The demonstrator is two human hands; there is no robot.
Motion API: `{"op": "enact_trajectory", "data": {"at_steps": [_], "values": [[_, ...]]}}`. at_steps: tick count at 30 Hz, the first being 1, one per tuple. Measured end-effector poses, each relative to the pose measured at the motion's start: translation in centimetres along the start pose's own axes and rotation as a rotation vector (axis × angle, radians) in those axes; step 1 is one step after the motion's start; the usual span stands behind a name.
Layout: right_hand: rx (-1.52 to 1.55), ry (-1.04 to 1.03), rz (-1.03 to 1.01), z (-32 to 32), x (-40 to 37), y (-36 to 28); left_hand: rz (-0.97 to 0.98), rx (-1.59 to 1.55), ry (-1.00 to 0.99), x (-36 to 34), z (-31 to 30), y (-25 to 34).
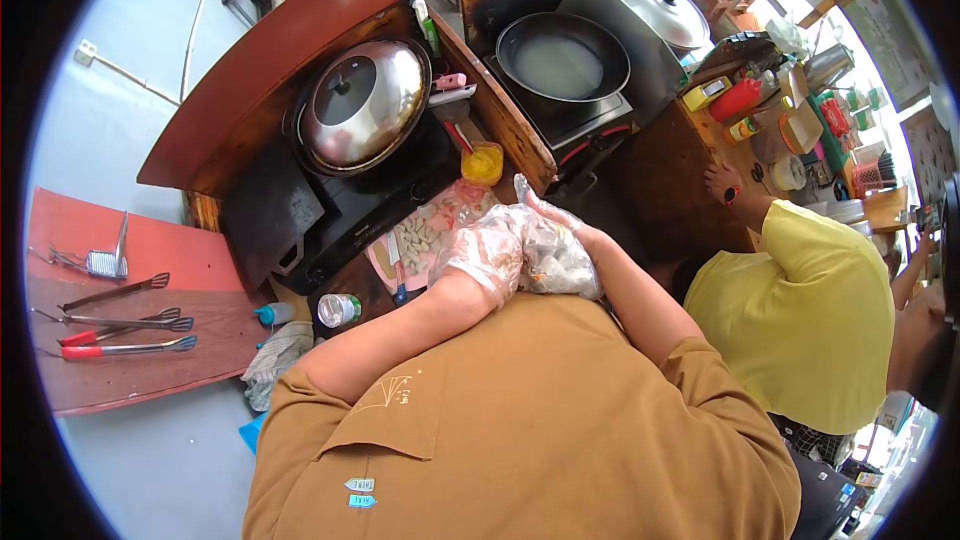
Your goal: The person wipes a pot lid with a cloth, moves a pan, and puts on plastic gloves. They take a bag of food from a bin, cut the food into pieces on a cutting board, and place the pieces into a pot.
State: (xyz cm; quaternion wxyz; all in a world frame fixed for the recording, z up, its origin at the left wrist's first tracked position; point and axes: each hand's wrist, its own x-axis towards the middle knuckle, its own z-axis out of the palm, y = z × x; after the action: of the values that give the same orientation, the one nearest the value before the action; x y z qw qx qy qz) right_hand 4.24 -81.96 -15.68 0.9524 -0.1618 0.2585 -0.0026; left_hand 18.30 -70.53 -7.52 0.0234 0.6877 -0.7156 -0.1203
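Clear plastic covers my left hand (482, 248), which is pressed against a clear plastic bag (560, 265) with greyish pieces inside, in front of my chest. My right hand (545, 208) is at the bag's upper edge, with plastic about its fingers. The fingers of both hands are hard to make out through the plastic. Just beyond my left hand, a cutting board (383, 258) bears pale cut pieces (418, 240) and a knife (396, 265). A yellow container (482, 164) stands beyond the hands, beside some reddish plastic (462, 202).
A lidded pan (362, 108) sits on the left stove, and a wok (563, 57) with cloudy liquid on the right one. A jar (338, 310) stands near my left forearm. Tongs (130, 345) hang at far left. A person in yellow (790, 310) is close on the right.
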Motion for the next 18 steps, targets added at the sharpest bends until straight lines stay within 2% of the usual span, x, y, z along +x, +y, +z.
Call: {"op": "enact_trajectory", "data": {"at_steps": [1,4,6,8,10,12,13,15,16,17,18], "values": [[-0.072,0.041,0.021,1.5,-0.6,-0.2,-0.006,-0.002,-0.001,0.1,0.2,-0.2],[-0.139,0.072,0.026,0.4,0.1,0.1,0.053,-0.040,-0.105,1.2,1.5,-2.0],[-0.196,0.060,0.021,0.2,0.0,0.2,0.234,-0.233,-0.290,2.2,2.5,-3.9],[-0.258,0.047,0.012,-0.5,0.2,0.1,0.239,-0.251,-0.238,2.1,3.5,-4.8],[-0.152,0.110,0.033,-2.2,1.1,0.6,0.244,-0.271,-0.191,2.0,5.6,-5.3],[-0.184,0.107,0.047,-2.6,1.1,0.8,0.089,-0.688,-0.012,1.8,7.7,-5.5],[-0.210,0.104,0.047,-2.5,1.1,0.9,0.079,-0.694,-0.009,1.7,8.0,-5.6],[-0.208,0.068,0.053,-3.1,1.5,1.2,-0.066,-0.909,-0.175,1.6,7.8,-5.7],[-0.205,0.032,0.051,-3.1,1.5,1.3,-0.038,-0.988,-0.073,1.1,5.5,-4.7],[-0.207,0.035,0.053,-3.0,1.6,1.4,-0.038,-0.992,-0.070,0.7,5.4,-4.5],[-0.212,0.031,0.078,-2.7,1.6,1.5,0.017,-0.873,0.046,0.4,5.1,-4.3]]}}
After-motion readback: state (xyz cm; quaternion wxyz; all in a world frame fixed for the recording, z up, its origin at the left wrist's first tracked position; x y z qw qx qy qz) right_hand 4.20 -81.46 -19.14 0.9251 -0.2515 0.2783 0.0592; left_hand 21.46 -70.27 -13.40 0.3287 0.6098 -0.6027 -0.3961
